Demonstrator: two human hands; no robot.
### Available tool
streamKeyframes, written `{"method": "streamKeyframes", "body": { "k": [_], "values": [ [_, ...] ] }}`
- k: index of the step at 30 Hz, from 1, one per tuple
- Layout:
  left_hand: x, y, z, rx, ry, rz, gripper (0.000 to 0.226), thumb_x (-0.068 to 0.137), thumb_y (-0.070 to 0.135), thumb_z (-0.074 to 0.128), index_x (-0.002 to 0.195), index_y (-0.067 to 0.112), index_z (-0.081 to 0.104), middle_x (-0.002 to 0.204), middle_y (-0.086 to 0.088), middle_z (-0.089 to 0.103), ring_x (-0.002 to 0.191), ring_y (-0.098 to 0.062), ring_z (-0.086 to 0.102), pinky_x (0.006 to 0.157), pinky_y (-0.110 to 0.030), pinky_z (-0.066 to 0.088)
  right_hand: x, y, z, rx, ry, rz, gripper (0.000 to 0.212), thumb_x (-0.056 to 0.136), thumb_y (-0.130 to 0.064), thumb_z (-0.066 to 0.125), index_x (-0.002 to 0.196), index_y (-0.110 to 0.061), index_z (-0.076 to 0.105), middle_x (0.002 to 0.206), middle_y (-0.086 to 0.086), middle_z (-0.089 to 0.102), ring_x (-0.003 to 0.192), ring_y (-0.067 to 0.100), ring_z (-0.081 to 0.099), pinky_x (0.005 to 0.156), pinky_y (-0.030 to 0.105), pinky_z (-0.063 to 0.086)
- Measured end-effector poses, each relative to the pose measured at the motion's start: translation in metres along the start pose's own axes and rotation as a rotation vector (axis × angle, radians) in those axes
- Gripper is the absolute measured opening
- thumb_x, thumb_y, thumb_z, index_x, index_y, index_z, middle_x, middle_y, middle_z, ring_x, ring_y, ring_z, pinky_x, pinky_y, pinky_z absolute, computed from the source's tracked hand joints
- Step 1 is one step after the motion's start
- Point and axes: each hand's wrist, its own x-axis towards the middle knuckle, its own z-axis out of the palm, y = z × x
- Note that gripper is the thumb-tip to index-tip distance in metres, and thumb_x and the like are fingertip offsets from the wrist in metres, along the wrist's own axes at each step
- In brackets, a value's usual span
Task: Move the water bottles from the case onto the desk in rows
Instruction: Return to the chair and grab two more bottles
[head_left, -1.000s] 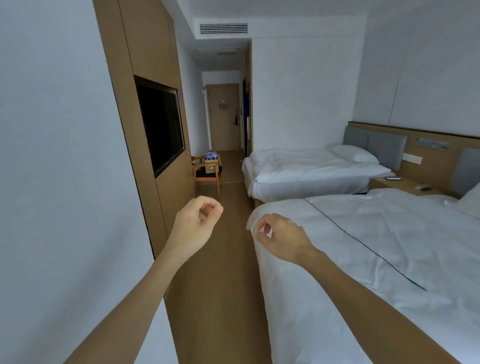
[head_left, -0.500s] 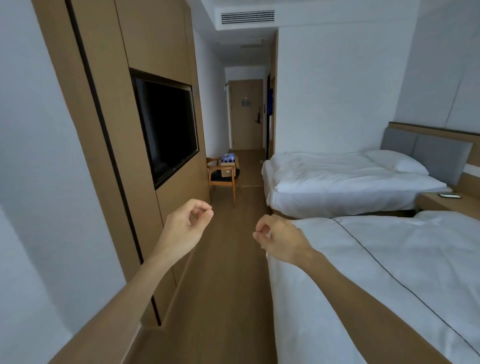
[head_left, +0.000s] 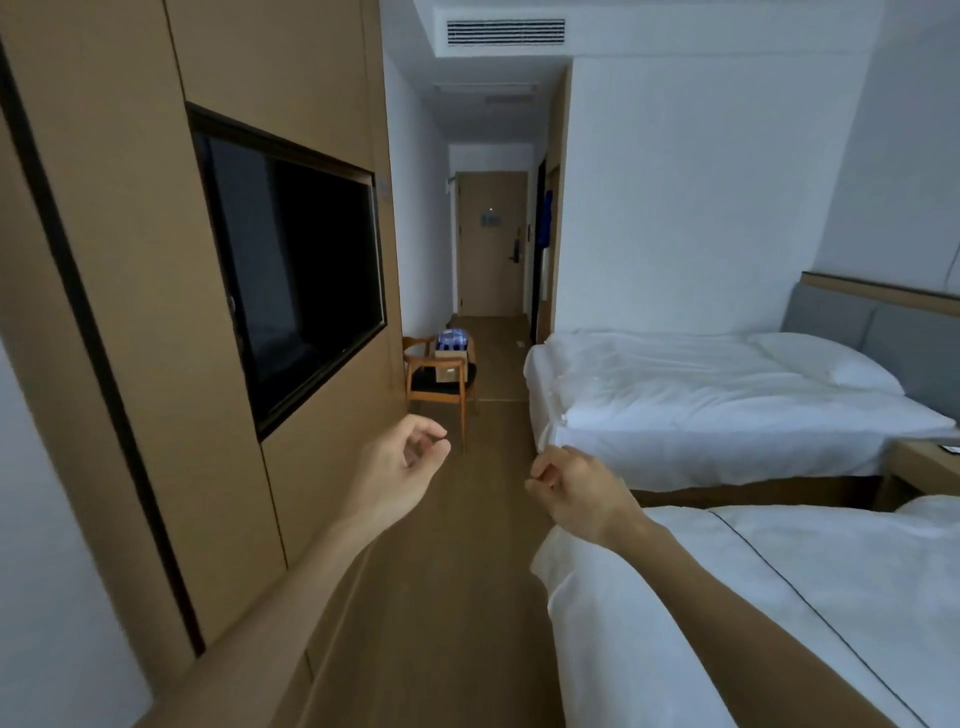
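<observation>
Far down the room, a case of water bottles wrapped in plastic sits on a cardboard box, which rests on a wooden chair. My left hand and my right hand are both raised in front of me over the floor, well short of the chair. Their fingers are loosely curled and hold nothing. No desk is in view.
A wooden wall panel with a dark TV runs along the left. Two white beds fill the right, with a nightstand between them. A wood-floor aisle leads to the chair and a door beyond.
The view has advanced down the aisle; the TV panel, chair and far bed appear nearer. Both hands stay raised and loosely curled, holding nothing.
</observation>
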Motion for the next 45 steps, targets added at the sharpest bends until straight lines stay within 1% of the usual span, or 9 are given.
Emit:
{"method": "streamKeyframes", "body": {
  "k": [6, 13, 16, 21, 28, 30, 36, 40, 45],
  "values": [
    [0.099, -0.05, 0.019, -0.002, -0.038, 0.02, 0.008, 0.094, 0.034, 0.057, 0.101, 0.036, 0.059, 0.096, 0.014, 0.06, 0.082, -0.007, 0.061, 0.073, -0.019, 0.047, 0.101, 0.038, 0.026, -0.012, 0.004, 0.01, 0.008, 0.093, -0.048, 0.056, 0.095, -0.044, 0.049, 0.091, -0.024, 0.049, 0.075, -0.006, 0.05, 0.061, 0.011, 0.033],
    [0.225, -0.121, 0.067, 0.039, -0.066, 0.016, 0.01, 0.095, 0.034, 0.057, 0.105, 0.034, 0.058, 0.097, 0.011, 0.059, 0.081, -0.007, 0.059, 0.068, -0.014, 0.044, 0.236, 0.102, 0.068, 0.023, -0.017, -0.004, 0.009, 0.094, -0.046, 0.054, 0.098, -0.039, 0.052, 0.097, -0.017, 0.055, 0.083, 0.003, 0.056, 0.07, 0.022, 0.048],
    [0.287, -0.148, 0.087, 0.072, -0.051, 0.001, 0.01, 0.094, 0.036, 0.057, 0.104, 0.037, 0.057, 0.097, 0.012, 0.058, 0.082, -0.006, 0.057, 0.067, -0.015, 0.042, 0.303, 0.128, 0.076, 0.031, -0.02, -0.042, 0.008, 0.095, -0.043, 0.054, 0.099, -0.037, 0.051, 0.1, -0.013, 0.058, 0.086, 0.004, 0.057, 0.067, 0.02, 0.043],
    [0.399, -0.18, 0.111, 0.099, -0.017, 0.007, 0.01, 0.093, 0.04, 0.058, 0.1, 0.045, 0.054, 0.094, 0.014, 0.057, 0.078, -0.006, 0.057, 0.065, -0.015, 0.042, 0.417, 0.171, 0.076, 0.02, -0.016, -0.067, 0.013, 0.094, -0.045, 0.052, 0.102, -0.035, 0.052, 0.104, -0.012, 0.057, 0.092, 0.01, 0.058, 0.078, 0.034, 0.051],
    [0.516, -0.235, 0.139, 0.097, 0.026, -0.01, 0.014, 0.09, 0.049, 0.055, 0.101, 0.055, 0.049, 0.097, 0.026, 0.051, 0.083, 0.002, 0.055, 0.058, -0.015, 0.046, 0.557, 0.221, 0.092, 0.007, -0.009, -0.133, 0.011, 0.092, -0.045, 0.055, 0.097, -0.041, 0.047, 0.099, -0.02, 0.05, 0.089, 0.005, 0.055, 0.075, 0.032, 0.052],
    [0.548, -0.252, 0.146, 0.106, 0.036, -0.008, 0.014, 0.089, 0.051, 0.054, 0.101, 0.055, 0.049, 0.098, 0.029, 0.05, 0.084, 0.003, 0.055, 0.062, -0.016, 0.046, 0.593, 0.234, 0.102, 0.0, -0.009, -0.144, 0.011, 0.091, -0.046, 0.055, 0.097, -0.042, 0.046, 0.099, -0.019, 0.052, 0.088, 0.006, 0.055, 0.076, 0.032, 0.053],
    [0.654, -0.31, 0.167, 0.107, 0.053, 0.018, 0.017, 0.09, 0.047, 0.056, 0.106, 0.049, 0.05, 0.096, 0.026, 0.053, 0.085, 0.003, 0.054, 0.065, -0.018, 0.046, 0.707, 0.271, 0.136, -0.009, -0.001, -0.119, 0.011, 0.092, -0.043, 0.056, 0.099, -0.037, 0.05, 0.1, -0.013, 0.056, 0.087, 0.007, 0.057, 0.075, 0.032, 0.054],
    [0.737, -0.355, 0.179, 0.097, 0.053, 0.034, 0.017, 0.091, 0.042, 0.058, 0.107, 0.045, 0.052, 0.096, 0.018, 0.056, 0.083, 0.0, 0.056, 0.069, -0.019, 0.048, 0.791, 0.291, 0.158, -0.017, 0.018, -0.113, 0.009, 0.094, -0.038, 0.057, 0.098, -0.035, 0.049, 0.101, -0.01, 0.056, 0.085, 0.006, 0.055, 0.071, 0.026, 0.05],
    [0.843, -0.402, 0.189, 0.087, 0.017, 0.064, 0.014, 0.092, 0.042, 0.058, 0.106, 0.038, 0.055, 0.093, 0.013, 0.056, 0.077, 0.0, 0.054, 0.063, -0.015, 0.039, 0.896, 0.311, 0.17, -0.04, 0.032, -0.056, 0.015, 0.093, -0.04, 0.057, 0.103, -0.029, 0.052, 0.101, -0.009, 0.053, 0.084, 0.007, 0.054, 0.069, 0.024, 0.047]
  ]
}}
